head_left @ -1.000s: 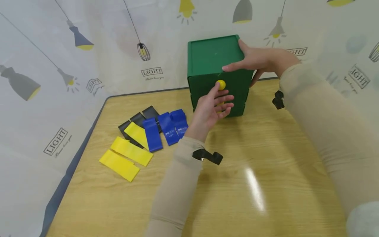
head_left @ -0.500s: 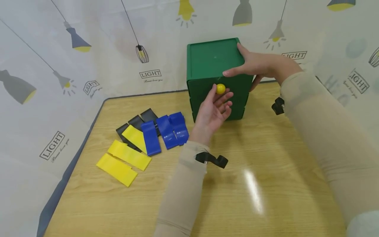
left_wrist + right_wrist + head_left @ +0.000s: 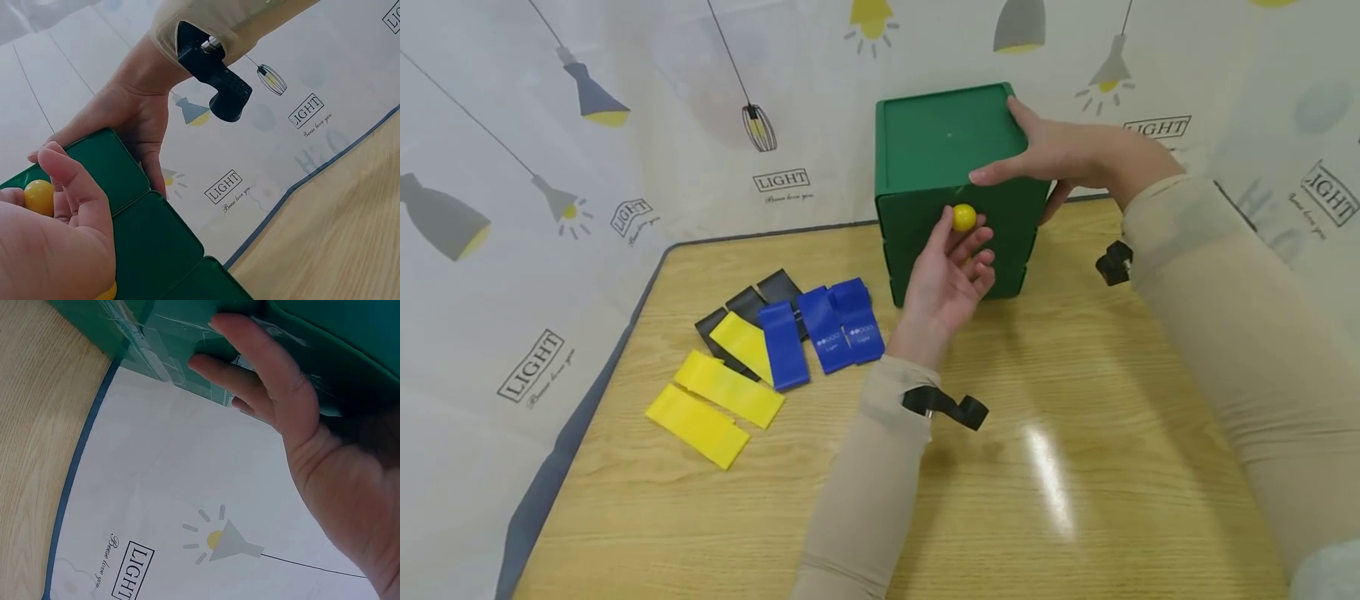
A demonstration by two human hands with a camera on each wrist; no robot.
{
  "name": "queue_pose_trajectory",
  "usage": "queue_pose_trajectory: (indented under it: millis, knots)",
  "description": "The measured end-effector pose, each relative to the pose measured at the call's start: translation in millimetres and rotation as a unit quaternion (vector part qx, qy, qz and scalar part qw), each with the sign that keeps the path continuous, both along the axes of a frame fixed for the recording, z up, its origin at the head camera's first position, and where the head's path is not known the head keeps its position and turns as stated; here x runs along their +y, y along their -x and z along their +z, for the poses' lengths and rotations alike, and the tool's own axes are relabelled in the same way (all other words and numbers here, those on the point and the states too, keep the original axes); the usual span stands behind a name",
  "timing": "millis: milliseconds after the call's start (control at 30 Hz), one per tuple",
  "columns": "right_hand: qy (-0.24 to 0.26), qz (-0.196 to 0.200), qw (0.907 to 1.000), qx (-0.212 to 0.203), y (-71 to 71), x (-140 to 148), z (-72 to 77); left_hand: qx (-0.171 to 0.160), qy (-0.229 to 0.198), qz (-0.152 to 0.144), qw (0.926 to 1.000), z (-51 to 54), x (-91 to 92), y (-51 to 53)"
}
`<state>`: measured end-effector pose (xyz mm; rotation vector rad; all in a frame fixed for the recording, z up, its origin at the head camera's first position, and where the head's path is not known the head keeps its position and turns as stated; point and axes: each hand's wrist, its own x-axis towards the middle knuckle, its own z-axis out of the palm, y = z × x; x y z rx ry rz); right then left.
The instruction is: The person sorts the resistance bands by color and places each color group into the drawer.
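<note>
A green box [image 3: 940, 146] stands against the back of the table, with a round yellow knob [image 3: 964, 218] on its front. My left hand [image 3: 946, 287], palm up, pinches this knob between thumb and curled fingers. The left wrist view shows green drawer fronts [image 3: 156, 247] in a stack and part of another yellow knob [image 3: 107, 292] below the hand. Spread over the box's top right corner, my right hand [image 3: 1063, 157] steadies it, thumb on the top front edge. In the right wrist view its fairly straight fingers [image 3: 275, 362] lie against the box.
Left of the box lie flat stretch bands: yellow ones [image 3: 730, 387], blue ones [image 3: 786, 346] and black ones [image 3: 778, 287]. A curtain printed with lamps [image 3: 700, 183] rises behind the wooden table [image 3: 985, 500]. Black camera mounts [image 3: 955, 408] sit on both wrists.
My left hand has moved slightly right, and its spread fingers have curled in around the yellow knob. The right hand keeps its place on the box. The bands lie unchanged.
</note>
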<state>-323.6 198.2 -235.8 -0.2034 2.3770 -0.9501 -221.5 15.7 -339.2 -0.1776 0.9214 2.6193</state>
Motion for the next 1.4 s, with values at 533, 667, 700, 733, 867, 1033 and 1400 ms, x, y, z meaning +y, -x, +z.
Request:
queue_pose_trajectory:
  millis: [533, 667, 700, 733, 867, 1033, 1400]
  knots:
    - [-0.008, -0.012, 0.9999, 0.005, 0.9, 2.6, -0.5, -0.010, 0.026, -0.008, 0.9996, 2.9, 1.1, -14.7]
    - [-0.014, -0.012, 0.9998, 0.012, 2.5, 1.8, -2.0, -0.008, 0.037, -0.010, 0.9992, 3.4, -2.1, -23.7]
    - [-0.015, -0.011, 0.9997, 0.014, 2.9, 1.3, -2.4, -0.007, 0.039, -0.010, 0.9992, 3.4, -3.1, -26.1]
    - [-0.018, -0.010, 0.9997, 0.016, 3.2, 0.8, -2.6, -0.006, 0.041, -0.011, 0.9991, 3.5, -4.1, -28.6]
    - [-0.021, -0.006, 0.9996, 0.020, 3.6, -0.5, -2.9, -0.003, 0.054, -0.021, 0.9983, 3.5, -8.4, -38.9]
    - [-0.017, -0.005, 0.9997, 0.019, 2.5, 0.2, -2.2, -0.004, 0.063, -0.036, 0.9973, 4.2, -12.6, -52.3]
    - [-0.018, -0.004, 0.9996, 0.020, 2.2, 2.0, -3.3, 0.002, 0.079, -0.051, 0.9956, 2.9, -18.7, -76.7]
